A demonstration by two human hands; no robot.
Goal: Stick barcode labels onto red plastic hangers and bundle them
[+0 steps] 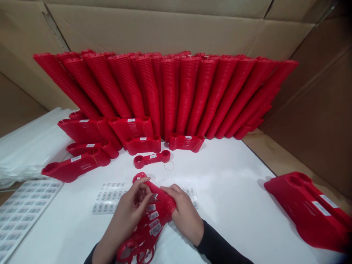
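Note:
Several flat red plastic pieces (162, 201) with ringed ends are fanned out between my hands, most bearing a white barcode label. My right hand (185, 211) is wrapped round their right ends, thumb on top. Over their upper left part is my left hand (134, 205), thumb and forefinger drawn together at a small label near the top piece. Under my hands lies a sheet of barcode labels (106, 198), partly covered. Just beyond them sits a single labelled red piece (156, 158), with a thin rubber band (169, 165) beside it.
Tall stacks of red pieces (167, 95) line the cardboard wall (154, 29) behind the white table (233, 205). Banded, labelled bundles (79, 165) stand at the left and others (308, 209) at the right. More label sheets (24, 216) and white plastic bags (35, 139) lie far left.

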